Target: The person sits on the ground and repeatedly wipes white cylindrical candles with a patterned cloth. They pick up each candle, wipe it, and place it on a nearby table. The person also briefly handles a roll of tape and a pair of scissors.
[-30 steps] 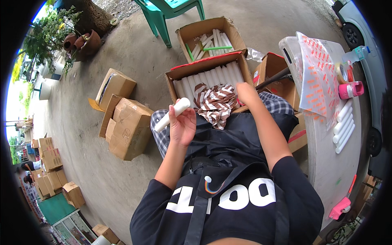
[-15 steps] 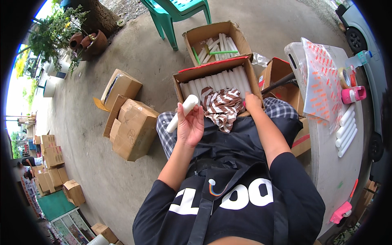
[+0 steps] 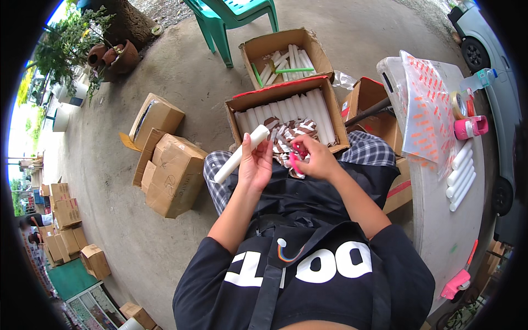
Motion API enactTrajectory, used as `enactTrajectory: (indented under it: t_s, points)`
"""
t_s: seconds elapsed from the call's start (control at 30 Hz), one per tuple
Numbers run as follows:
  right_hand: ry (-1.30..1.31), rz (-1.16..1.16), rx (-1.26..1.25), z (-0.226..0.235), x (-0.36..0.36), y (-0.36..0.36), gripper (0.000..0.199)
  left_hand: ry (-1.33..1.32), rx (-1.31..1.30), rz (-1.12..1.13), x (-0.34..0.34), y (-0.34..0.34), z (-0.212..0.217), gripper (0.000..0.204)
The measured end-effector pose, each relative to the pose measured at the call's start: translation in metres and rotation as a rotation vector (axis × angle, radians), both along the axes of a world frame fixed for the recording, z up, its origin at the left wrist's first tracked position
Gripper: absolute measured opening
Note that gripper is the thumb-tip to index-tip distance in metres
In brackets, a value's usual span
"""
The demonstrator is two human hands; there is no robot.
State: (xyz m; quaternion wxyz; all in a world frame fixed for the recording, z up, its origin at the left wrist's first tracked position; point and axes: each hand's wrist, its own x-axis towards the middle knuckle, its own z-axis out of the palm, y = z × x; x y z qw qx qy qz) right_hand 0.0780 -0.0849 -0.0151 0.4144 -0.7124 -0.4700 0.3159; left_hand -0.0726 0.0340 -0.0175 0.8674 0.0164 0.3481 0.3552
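My left hand (image 3: pixel 257 169) is closed around a thick white candle (image 3: pixel 235 160), tilted so that its upper end points to the far right. Close beside it, the fingers of my right hand (image 3: pixel 320 159) are in the pink handles of a pair of scissors (image 3: pixel 294 163); the blades are hard to make out against the cloth. A brown-and-white striped cloth (image 3: pixel 305 128) lies behind the scissors, at the near edge of an open cardboard box (image 3: pixel 340 121). Inside that box is a row of white candles (image 3: pixel 294 107).
Beyond stands another open box (image 3: pixel 258 52) with white and green candles. On the right, a table (image 3: pixel 434 231) bears plastic wrap (image 3: pixel 421 110), tape (image 3: pixel 458 104), several candles (image 3: pixel 462 179) and a pink tape dispenser (image 3: pixel 456 284). Cardboard boxes (image 3: pixel 176 176) sit at left, a green chair (image 3: pixel 220 33) far off.
My right hand has come from the box's right side toward my left hand, bringing the pink scissors. The candle in my left hand has shifted slightly and shows more of its length.
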Motion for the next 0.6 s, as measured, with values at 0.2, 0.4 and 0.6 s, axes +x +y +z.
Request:
enactTrajectory:
  t_s: [0.2, 0.4, 0.6]
  points:
    - [-0.082, -0.05, 0.015, 0.015, -0.014, 0.007, 0.053, 0.023, -0.031, -0.039, 0.006, -0.008, 0.004, 0.03]
    - [0.01, -0.068, 0.008, 0.01, -0.011, 0.005, 0.05, 0.028, -0.016, -0.037, 0.008, -0.011, 0.004, 0.03]
    - [0.147, -0.03, 0.007, 0.006, -0.006, 0.0, 0.044, 0.049, -0.016, -0.014, 0.008, -0.011, 0.002, 0.03]
